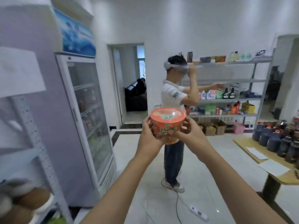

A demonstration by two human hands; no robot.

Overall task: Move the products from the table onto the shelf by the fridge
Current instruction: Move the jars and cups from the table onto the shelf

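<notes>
Now | bowl (167, 122) upright, gripped between left hand (149, 135) and right hand (188, 132), fingers curled on its sides | shelf (38, 152) lies near-left, beside fridge (85, 110)

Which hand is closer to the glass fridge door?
Left. The left hand holds the orange bowl on the side toward the fridge door; the right hand holds its far side.

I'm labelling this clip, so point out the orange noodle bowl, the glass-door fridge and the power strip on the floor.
orange noodle bowl (167, 122): head view, front side wall.
glass-door fridge (88, 110): head view, glass door.
power strip (198, 213): head view, middle of its white body.
</notes>
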